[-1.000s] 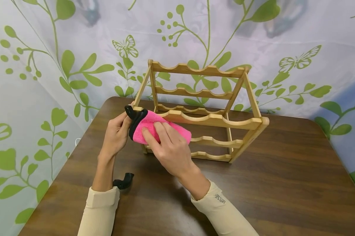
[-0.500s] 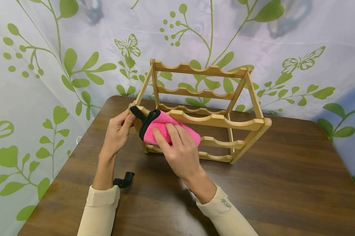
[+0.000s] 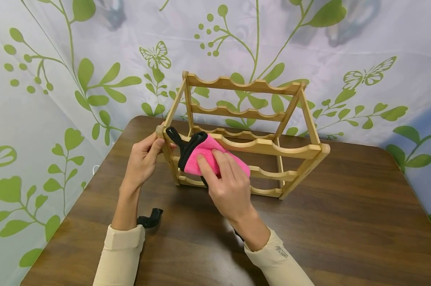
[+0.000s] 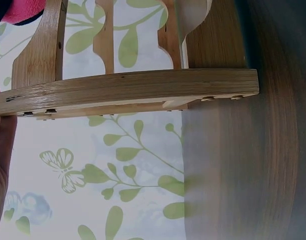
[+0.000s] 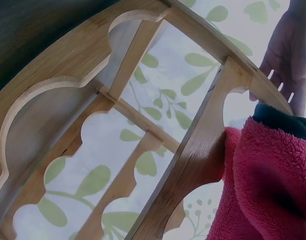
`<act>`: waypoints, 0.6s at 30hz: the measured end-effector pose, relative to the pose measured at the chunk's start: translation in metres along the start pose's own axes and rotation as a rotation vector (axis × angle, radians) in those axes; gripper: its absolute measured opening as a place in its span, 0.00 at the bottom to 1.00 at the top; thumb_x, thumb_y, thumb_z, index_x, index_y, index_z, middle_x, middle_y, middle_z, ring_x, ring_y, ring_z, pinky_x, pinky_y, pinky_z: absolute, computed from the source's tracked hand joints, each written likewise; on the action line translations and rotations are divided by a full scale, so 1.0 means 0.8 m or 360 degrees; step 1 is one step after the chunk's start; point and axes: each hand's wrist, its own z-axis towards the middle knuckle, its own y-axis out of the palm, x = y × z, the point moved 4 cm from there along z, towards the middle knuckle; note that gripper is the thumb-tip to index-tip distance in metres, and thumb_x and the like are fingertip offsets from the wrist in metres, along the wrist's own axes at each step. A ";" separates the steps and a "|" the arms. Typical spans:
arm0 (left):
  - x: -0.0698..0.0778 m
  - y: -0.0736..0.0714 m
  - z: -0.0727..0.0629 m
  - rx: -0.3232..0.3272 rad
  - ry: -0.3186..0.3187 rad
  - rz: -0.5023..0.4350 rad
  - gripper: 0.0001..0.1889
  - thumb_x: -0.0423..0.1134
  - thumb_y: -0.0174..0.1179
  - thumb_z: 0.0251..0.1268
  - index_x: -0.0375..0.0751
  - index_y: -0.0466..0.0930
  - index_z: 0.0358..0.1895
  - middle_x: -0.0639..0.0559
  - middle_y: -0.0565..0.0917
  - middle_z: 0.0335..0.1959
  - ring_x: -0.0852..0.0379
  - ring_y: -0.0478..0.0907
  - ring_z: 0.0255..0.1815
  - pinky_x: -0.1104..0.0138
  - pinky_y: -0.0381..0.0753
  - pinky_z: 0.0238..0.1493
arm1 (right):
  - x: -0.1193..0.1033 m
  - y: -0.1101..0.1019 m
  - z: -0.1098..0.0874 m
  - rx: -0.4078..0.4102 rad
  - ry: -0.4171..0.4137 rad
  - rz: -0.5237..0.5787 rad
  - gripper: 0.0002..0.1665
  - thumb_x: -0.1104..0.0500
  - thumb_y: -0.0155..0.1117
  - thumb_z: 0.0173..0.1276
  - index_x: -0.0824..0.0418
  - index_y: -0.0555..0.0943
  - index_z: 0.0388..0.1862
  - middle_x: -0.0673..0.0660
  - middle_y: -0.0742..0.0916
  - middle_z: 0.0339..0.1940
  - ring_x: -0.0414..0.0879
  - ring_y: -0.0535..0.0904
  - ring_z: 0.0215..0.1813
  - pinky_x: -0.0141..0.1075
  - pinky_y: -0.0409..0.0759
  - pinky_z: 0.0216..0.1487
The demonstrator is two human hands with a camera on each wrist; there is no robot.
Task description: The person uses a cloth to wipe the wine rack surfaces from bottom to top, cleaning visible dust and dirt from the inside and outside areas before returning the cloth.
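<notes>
A pale wooden rack with scalloped rails stands on the table. My left hand grips its front left corner post near the top, thumb in front; part of that hand also shows at the edge of the left wrist view. With bent fingers, my right hand holds a pink cloth with black edging over the left part of the upper front rail. In the right wrist view the fluffy cloth lies against the rail, close to the left hand.
Under the rack is a dark brown wooden table. A black curved piece is beside the left cuff. Behind the table hangs a pale backdrop with green leaves and butterflies, close to the rack's back.
My right hand has moved the cloth rightward along the upper front rail, away from the left corner, uncovering the post top. The left hand keeps its grip on the post.
</notes>
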 end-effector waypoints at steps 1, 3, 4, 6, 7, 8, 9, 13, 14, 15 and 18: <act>0.000 0.000 -0.001 0.0003 -0.0002 0.0003 0.16 0.24 0.47 0.75 0.25 0.77 0.60 0.48 0.86 0.41 0.54 0.84 0.41 0.66 0.82 0.48 | 0.001 -0.001 0.000 0.0004 0.0006 0.0006 0.10 0.65 0.62 0.70 0.61 0.85 0.47 0.66 0.84 0.43 0.58 0.82 0.42 0.43 0.83 0.49; 0.000 0.000 -0.002 0.0007 -0.0009 0.0008 0.18 0.24 0.47 0.74 0.26 0.75 0.62 0.43 0.86 0.38 0.54 0.84 0.41 0.66 0.83 0.47 | 0.002 -0.003 0.000 0.0011 0.0021 0.0012 0.10 0.65 0.62 0.69 0.61 0.85 0.47 0.66 0.83 0.43 0.58 0.82 0.42 0.44 0.83 0.48; 0.000 0.000 -0.002 0.0010 -0.0013 0.0009 0.18 0.23 0.47 0.74 0.26 0.75 0.63 0.40 0.85 0.38 0.54 0.84 0.41 0.66 0.83 0.47 | 0.003 -0.004 -0.001 0.0017 0.0030 0.0014 0.10 0.65 0.62 0.69 0.61 0.85 0.47 0.66 0.83 0.43 0.57 0.83 0.42 0.44 0.83 0.48; 0.000 0.001 -0.002 0.0013 -0.0013 0.0001 0.19 0.23 0.47 0.74 0.28 0.73 0.65 0.34 0.84 0.38 0.55 0.84 0.41 0.67 0.83 0.47 | 0.006 -0.006 -0.002 0.0022 0.0050 0.0028 0.10 0.65 0.62 0.68 0.61 0.85 0.47 0.65 0.83 0.43 0.57 0.83 0.43 0.44 0.84 0.47; 0.000 0.001 -0.002 0.0017 -0.0014 -0.0005 0.20 0.23 0.47 0.74 0.29 0.72 0.66 0.33 0.84 0.38 0.55 0.85 0.41 0.67 0.83 0.47 | 0.008 -0.007 -0.002 0.0025 0.0060 0.0032 0.10 0.66 0.62 0.68 0.61 0.85 0.47 0.65 0.83 0.43 0.57 0.83 0.43 0.44 0.84 0.46; 0.000 0.001 -0.002 0.0021 -0.0015 -0.0009 0.20 0.23 0.47 0.74 0.29 0.72 0.66 0.33 0.84 0.37 0.54 0.85 0.40 0.67 0.83 0.46 | 0.009 -0.008 -0.002 0.0032 0.0066 0.0031 0.11 0.66 0.62 0.67 0.61 0.85 0.46 0.65 0.83 0.43 0.57 0.83 0.42 0.45 0.84 0.46; 0.000 0.001 -0.002 0.0024 -0.0014 -0.0009 0.20 0.23 0.47 0.74 0.29 0.73 0.66 0.34 0.84 0.37 0.54 0.85 0.40 0.67 0.83 0.46 | 0.010 -0.010 -0.003 0.0041 0.0072 0.0029 0.11 0.66 0.62 0.67 0.61 0.85 0.46 0.65 0.83 0.43 0.57 0.83 0.42 0.45 0.85 0.45; 0.000 0.001 -0.002 0.0038 -0.0017 0.0013 0.19 0.25 0.47 0.75 0.30 0.74 0.65 0.41 0.86 0.35 0.51 0.85 0.40 0.67 0.83 0.45 | 0.013 -0.015 -0.004 0.0081 0.0091 0.0014 0.11 0.66 0.62 0.66 0.61 0.85 0.46 0.65 0.83 0.42 0.56 0.83 0.41 0.44 0.85 0.41; 0.000 0.001 -0.003 0.0039 -0.0019 0.0021 0.19 0.25 0.47 0.76 0.30 0.75 0.65 0.42 0.86 0.35 0.51 0.85 0.40 0.67 0.83 0.45 | 0.014 -0.016 -0.004 0.0087 0.0096 0.0012 0.11 0.66 0.62 0.66 0.61 0.85 0.46 0.65 0.83 0.42 0.56 0.83 0.40 0.45 0.85 0.41; -0.001 0.001 -0.003 0.0039 -0.0019 0.0027 0.19 0.25 0.46 0.76 0.30 0.75 0.65 0.43 0.86 0.36 0.51 0.85 0.41 0.67 0.83 0.45 | 0.015 -0.017 -0.004 0.0091 0.0105 0.0018 0.11 0.66 0.62 0.66 0.61 0.85 0.46 0.65 0.84 0.42 0.56 0.83 0.40 0.45 0.85 0.40; -0.001 0.001 -0.003 0.0039 -0.0013 0.0027 0.19 0.25 0.46 0.76 0.30 0.75 0.65 0.40 0.86 0.37 0.53 0.85 0.41 0.67 0.83 0.45 | 0.018 -0.021 -0.006 0.0084 0.0124 0.0036 0.11 0.65 0.62 0.65 0.62 0.84 0.46 0.65 0.84 0.42 0.57 0.83 0.39 0.46 0.85 0.40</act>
